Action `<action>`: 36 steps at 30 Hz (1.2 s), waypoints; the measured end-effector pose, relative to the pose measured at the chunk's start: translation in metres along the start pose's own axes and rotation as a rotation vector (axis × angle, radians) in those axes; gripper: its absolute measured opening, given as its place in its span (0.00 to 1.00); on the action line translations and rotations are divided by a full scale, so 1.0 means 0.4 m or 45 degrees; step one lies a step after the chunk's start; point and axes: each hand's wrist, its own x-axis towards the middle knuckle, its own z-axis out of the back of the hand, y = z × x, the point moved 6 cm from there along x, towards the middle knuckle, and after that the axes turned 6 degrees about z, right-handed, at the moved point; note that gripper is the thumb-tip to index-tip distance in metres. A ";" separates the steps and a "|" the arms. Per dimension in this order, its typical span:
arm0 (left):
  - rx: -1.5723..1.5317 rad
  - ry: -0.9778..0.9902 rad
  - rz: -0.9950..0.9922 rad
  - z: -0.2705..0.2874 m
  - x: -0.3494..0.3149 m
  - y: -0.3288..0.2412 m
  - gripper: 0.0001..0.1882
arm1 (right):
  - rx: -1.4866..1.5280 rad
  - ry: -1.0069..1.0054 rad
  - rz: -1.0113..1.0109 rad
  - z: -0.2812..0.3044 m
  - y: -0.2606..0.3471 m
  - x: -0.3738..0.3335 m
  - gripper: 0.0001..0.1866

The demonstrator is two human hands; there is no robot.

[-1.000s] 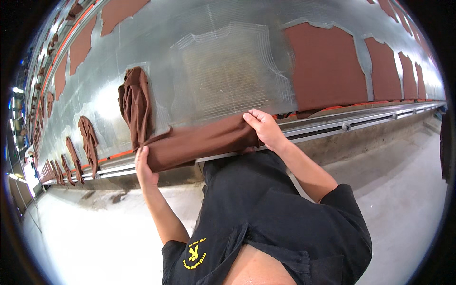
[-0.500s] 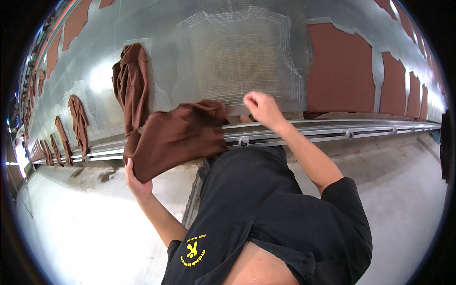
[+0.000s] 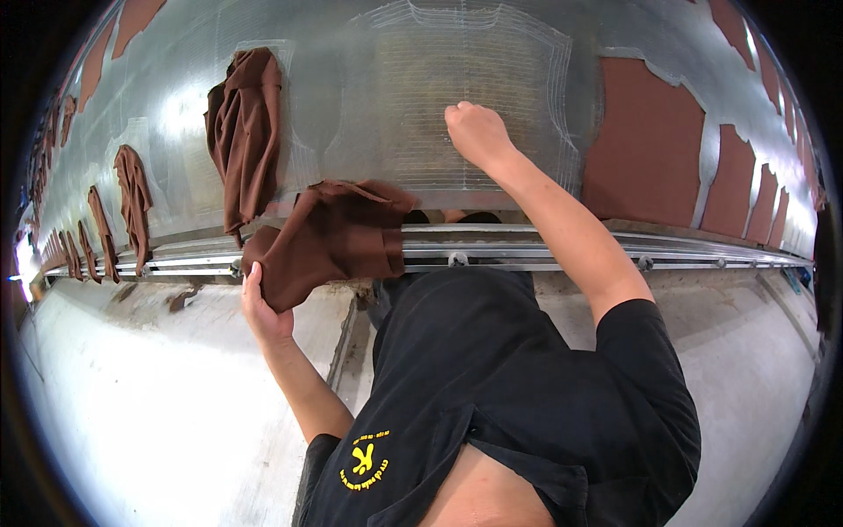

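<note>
A dark brown fabric piece (image 3: 338, 237) hangs in folds over the table's near rail. My left hand (image 3: 266, 307) is closed on its lower left corner, thumb on top. Above the grey metal tabletop, my right hand (image 3: 479, 136) is curled into a fist over an outlined bare patch (image 3: 413, 114) with many fine pale lines. Whatever may be inside that fist is hidden. Left of the patch lies a bunched brown fabric piece (image 3: 246, 132), its lower end close to the piece in my left hand.
To the right, a flat brown fabric panel (image 3: 645, 145) lies on the table, with several more beyond it. Several bunched pieces, one a narrow brown bundle (image 3: 134, 206), hang along the edge at left. Metal rails (image 3: 562, 255) run along the table's front.
My right hand has moved forward, from near the table's edge to over the outlined patch. The fabric's right side has dropped into looser folds while my left hand keeps its hold.
</note>
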 end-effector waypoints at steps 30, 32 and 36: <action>0.047 -0.007 0.014 -0.023 0.003 0.009 0.17 | -0.263 0.229 -0.016 0.046 -0.130 0.019 0.08; 0.056 0.027 0.011 -0.024 0.004 0.010 0.17 | -0.181 0.268 -0.044 0.067 -0.145 0.029 0.07; -0.015 0.110 0.005 -0.021 0.000 0.013 0.17 | 0.366 0.089 -0.341 0.130 -0.236 0.016 0.08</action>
